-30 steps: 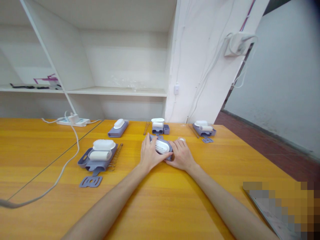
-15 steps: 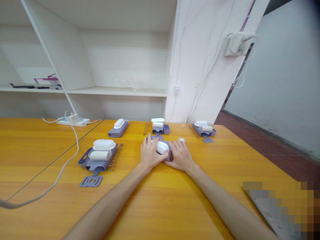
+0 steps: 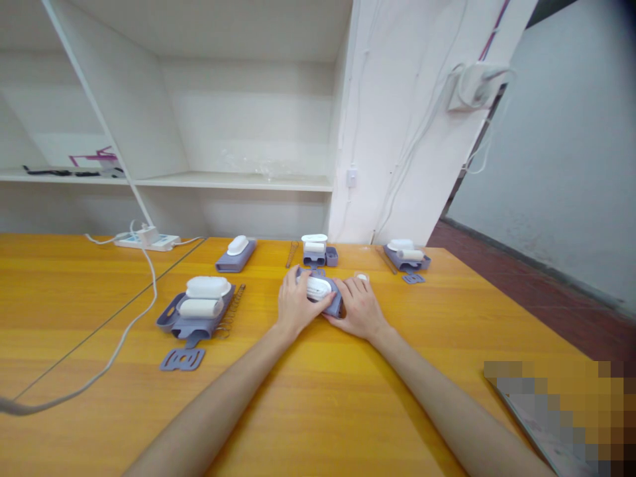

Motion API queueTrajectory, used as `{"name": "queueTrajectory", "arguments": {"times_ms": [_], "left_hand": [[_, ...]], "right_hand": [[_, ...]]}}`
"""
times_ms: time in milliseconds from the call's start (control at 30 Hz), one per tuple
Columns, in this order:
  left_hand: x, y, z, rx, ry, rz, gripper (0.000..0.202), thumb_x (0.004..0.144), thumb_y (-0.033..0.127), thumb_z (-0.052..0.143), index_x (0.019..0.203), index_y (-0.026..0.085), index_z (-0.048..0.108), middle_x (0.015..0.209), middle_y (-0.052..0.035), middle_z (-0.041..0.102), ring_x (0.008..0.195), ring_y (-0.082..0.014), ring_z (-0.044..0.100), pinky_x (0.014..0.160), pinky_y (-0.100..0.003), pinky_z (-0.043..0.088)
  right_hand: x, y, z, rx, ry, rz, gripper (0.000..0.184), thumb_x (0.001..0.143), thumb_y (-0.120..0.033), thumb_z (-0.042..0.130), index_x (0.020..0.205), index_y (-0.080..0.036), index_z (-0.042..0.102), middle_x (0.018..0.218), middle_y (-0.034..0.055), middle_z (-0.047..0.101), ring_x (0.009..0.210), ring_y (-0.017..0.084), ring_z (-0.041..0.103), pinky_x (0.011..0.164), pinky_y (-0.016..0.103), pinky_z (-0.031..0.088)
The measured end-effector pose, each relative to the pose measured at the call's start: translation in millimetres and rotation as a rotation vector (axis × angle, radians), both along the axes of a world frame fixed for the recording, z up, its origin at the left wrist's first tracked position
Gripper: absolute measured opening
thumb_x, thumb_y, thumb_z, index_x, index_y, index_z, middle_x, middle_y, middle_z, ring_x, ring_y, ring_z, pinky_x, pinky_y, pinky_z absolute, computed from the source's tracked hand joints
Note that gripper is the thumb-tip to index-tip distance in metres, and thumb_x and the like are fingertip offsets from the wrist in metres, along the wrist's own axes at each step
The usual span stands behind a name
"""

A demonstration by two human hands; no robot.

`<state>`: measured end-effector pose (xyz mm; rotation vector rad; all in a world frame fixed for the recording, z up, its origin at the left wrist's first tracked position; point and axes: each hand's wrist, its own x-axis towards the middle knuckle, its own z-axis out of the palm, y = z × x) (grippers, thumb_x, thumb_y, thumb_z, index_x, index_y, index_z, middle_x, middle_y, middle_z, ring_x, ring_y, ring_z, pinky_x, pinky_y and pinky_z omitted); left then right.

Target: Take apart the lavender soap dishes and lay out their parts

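Both hands meet on a small grey-purple tray (image 3: 336,306) holding a white oblong part (image 3: 317,287), resting on the orange table (image 3: 318,397). My left hand (image 3: 294,305) curls round its left side with the thumb on the white part. My right hand (image 3: 358,306) presses on its right side, fingers bent over the tray's edge. A small white round piece (image 3: 362,277) lies just beyond my right fingers.
Similar grey trays with white parts sit at left (image 3: 199,308), back left (image 3: 235,254), back centre (image 3: 315,251) and back right (image 3: 406,256). A flat grey plate (image 3: 181,359) and a metal spring (image 3: 229,317) lie near the left tray. A white cable (image 3: 124,331) runs from a power strip (image 3: 146,240).
Both hands stay on the tray; the fingers have shifted slightly and the white part sits a little lower in the tray.
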<state>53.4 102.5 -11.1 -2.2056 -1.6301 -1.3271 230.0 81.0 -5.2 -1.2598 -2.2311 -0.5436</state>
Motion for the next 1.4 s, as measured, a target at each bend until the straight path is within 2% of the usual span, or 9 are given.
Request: {"name": "queueTrajectory", "arguments": {"times_ms": [133, 400, 667, 1100, 1400], "left_hand": [[1.0, 0.3, -0.3, 0.007, -0.015, 0.010, 0.070, 0.066, 0.066, 0.061, 0.118, 0.020, 0.051, 0.126, -0.0149, 0.045, 0.117, -0.0309, 0.047, 0.095, -0.045, 0.043], [2.7, -0.6, -0.5, 0.055, 0.002, 0.019, 0.062, 0.072, 0.061, 0.060, 0.116, 0.019, 0.051, 0.121, -0.0141, 0.047, 0.115, -0.0291, 0.047, 0.096, -0.043, 0.039], [4.6, -6.3, 4.4, 0.072, 0.109, 0.150, 0.060, 0.072, 0.064, 0.056, 0.108, 0.016, 0.055, 0.105, -0.0141, 0.054, 0.099, -0.0299, 0.049, 0.083, -0.043, 0.040], [-0.5, -3.6, 1.7, 0.169, 0.001, -0.017, 0.049, 0.075, 0.051, 0.062, 0.108, 0.017, 0.052, 0.108, -0.0116, 0.058, 0.103, -0.0259, 0.054, 0.087, -0.039, 0.043], [-0.1, -3.4, 0.5, 0.187, -0.064, 0.000, 0.054, 0.071, 0.051, 0.066, 0.111, 0.018, 0.051, 0.114, -0.0128, 0.053, 0.104, -0.0258, 0.055, 0.086, -0.037, 0.046]], "right_hand": [[0.1, 0.6, 0.2, -0.013, 0.003, -0.019, 0.068, 0.075, -0.056, 0.056, 0.124, -0.009, 0.049, 0.104, 0.0160, 0.057, 0.098, 0.031, 0.046, 0.093, 0.046, 0.031], [-0.8, -0.2, 1.0, -0.016, 0.004, -0.029, 0.070, 0.076, -0.059, 0.055, 0.125, -0.009, 0.048, 0.105, 0.0155, 0.057, 0.099, 0.030, 0.047, 0.096, 0.048, 0.028], [-1.4, -0.3, 1.5, 0.004, 0.018, -0.024, 0.069, 0.076, -0.060, 0.055, 0.124, -0.011, 0.050, 0.103, 0.0149, 0.059, 0.096, 0.030, 0.048, 0.096, 0.049, 0.026], [0.6, 0.9, 0.1, 0.009, 0.018, 0.002, 0.069, 0.075, -0.059, 0.056, 0.124, -0.010, 0.049, 0.103, 0.0148, 0.058, 0.098, 0.029, 0.048, 0.097, 0.048, 0.027], [0.6, 0.7, 0.9, 0.017, 0.020, 0.006, 0.069, 0.075, -0.059, 0.056, 0.124, -0.011, 0.049, 0.103, 0.0152, 0.058, 0.097, 0.030, 0.048, 0.096, 0.049, 0.027]]}}
